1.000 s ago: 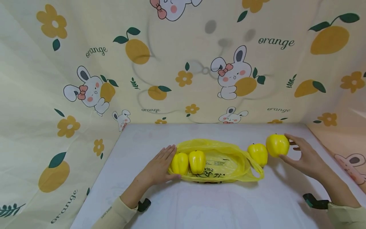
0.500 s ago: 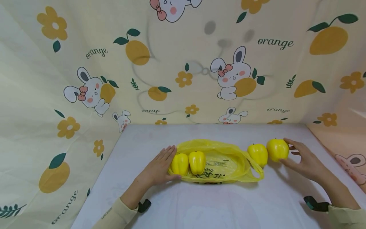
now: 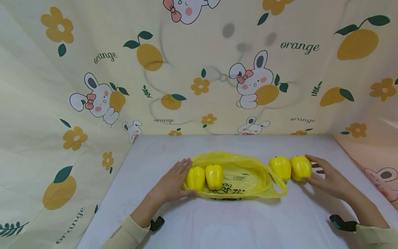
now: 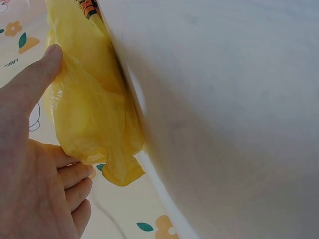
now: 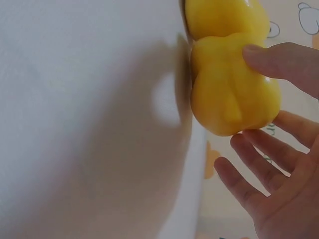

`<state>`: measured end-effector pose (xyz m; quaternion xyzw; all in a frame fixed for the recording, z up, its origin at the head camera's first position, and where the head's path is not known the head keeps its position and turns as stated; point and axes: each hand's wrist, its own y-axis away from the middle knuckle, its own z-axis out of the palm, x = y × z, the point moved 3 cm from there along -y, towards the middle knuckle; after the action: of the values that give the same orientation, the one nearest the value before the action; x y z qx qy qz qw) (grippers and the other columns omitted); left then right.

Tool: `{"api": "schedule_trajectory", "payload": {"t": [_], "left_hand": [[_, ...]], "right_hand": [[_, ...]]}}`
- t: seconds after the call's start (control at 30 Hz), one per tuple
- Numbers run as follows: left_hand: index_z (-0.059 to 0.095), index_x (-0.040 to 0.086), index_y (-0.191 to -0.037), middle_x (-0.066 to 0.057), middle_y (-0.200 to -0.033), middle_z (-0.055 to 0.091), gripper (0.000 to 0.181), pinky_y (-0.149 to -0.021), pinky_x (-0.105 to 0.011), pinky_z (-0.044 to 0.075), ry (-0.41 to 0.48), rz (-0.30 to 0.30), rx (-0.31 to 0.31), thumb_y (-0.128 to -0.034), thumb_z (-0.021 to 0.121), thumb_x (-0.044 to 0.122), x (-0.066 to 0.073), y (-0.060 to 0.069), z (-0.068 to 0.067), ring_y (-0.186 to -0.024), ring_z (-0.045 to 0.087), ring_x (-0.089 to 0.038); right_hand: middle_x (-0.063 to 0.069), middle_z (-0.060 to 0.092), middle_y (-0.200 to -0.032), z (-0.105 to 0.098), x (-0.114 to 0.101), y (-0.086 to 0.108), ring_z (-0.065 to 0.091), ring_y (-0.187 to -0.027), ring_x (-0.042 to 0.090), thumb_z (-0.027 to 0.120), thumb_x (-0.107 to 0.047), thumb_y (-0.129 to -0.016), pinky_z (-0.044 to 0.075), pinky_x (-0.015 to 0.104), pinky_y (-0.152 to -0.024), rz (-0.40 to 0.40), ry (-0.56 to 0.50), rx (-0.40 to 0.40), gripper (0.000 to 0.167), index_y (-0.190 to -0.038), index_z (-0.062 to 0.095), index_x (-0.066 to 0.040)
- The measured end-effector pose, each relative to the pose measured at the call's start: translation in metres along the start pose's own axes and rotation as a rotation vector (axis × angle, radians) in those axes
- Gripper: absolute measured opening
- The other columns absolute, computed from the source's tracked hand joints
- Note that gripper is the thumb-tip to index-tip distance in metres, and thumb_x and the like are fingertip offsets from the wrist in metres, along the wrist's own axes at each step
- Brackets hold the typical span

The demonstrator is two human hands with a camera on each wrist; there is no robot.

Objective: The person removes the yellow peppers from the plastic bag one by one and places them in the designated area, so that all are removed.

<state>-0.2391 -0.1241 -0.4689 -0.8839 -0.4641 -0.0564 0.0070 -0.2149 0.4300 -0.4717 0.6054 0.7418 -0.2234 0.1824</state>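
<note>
Head view shows your right hand pinching the outermost yellow bell pepper from its right side, thumb low and fingers high, the grip spread about as wide as the fruit. Up close in the right wrist view, your thumb lies along one face while the nearer fingertips meet the far side; the other fingers stand loosely apart. That pepper is upright at the table, on the right.

Your left hand is spread, fingers nearly straight, against the left end of the yellow plastic bag. In the left wrist view, your thumb touches the bag's film, with the other fingers beside its end.

Inside the bag's left part, two more peppers stand side by side: the left bagged pepper, near your palm, and the right bagged pepper. Between your right-hand pepper and the bag stands the inner loose pepper, blocking the straight way across; whether the two loose ones touch, you cannot tell. The bag's handle loop lies just before it. Behind rises a rabbit-and-orange printed cloth.
</note>
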Motion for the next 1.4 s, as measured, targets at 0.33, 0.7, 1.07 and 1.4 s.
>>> {"api": "schedule_trajectory", "payload": {"t": [0.33,0.7,1.07,1.4], "left_hand": [[0.013,0.004,-0.172,-0.010,-0.181,0.011,0.115,-0.136,-0.044,0.009,-0.007,-0.002,-0.010,-0.0956,0.063,0.075,-0.0001,0.0000,-0.0001,-0.167,0.011,-0.026],[0.013,0.006,-0.173,-0.009,-0.181,0.011,0.115,-0.136,-0.044,0.010,-0.010,-0.009,-0.005,-0.0951,0.062,0.076,-0.0015,-0.0007,0.0013,-0.167,0.011,-0.025],[0.013,0.006,-0.173,-0.009,-0.181,0.011,0.116,-0.136,-0.044,0.009,-0.016,-0.001,-0.007,-0.0952,0.061,0.077,-0.0016,-0.0016,0.0025,-0.167,0.011,-0.026],[0.013,0.007,-0.173,-0.008,-0.181,0.011,0.116,-0.136,-0.044,0.010,-0.012,-0.006,-0.004,-0.0943,0.062,0.077,-0.0024,-0.0016,0.0033,-0.167,0.011,-0.025]], "right_hand": [[0.038,0.041,-0.152,0.0025,0.0002,-0.0013,0.053,-0.121,0.053,0.088,-0.026,-0.092,0.042,0.003,-0.081,-0.003,-0.023,-0.001,0.094,-0.162,0.033,0.006],[0.039,0.040,-0.152,0.0033,-0.0004,-0.0007,0.053,-0.122,0.055,0.088,-0.023,-0.091,0.044,0.002,-0.082,-0.012,-0.042,0.001,0.096,-0.163,0.030,0.006],[0.041,0.035,-0.155,0.0041,0.0011,0.0000,0.048,-0.126,0.058,0.086,-0.023,-0.093,0.050,0.074,-0.099,0.015,-0.055,-0.032,0.099,-0.165,0.024,0.008],[0.041,0.038,-0.155,-0.0036,-0.0045,0.0012,0.044,-0.129,0.060,0.088,-0.020,-0.092,0.027,-0.008,-0.083,-0.041,-0.061,0.051,0.096,-0.165,0.030,0.003]]}}
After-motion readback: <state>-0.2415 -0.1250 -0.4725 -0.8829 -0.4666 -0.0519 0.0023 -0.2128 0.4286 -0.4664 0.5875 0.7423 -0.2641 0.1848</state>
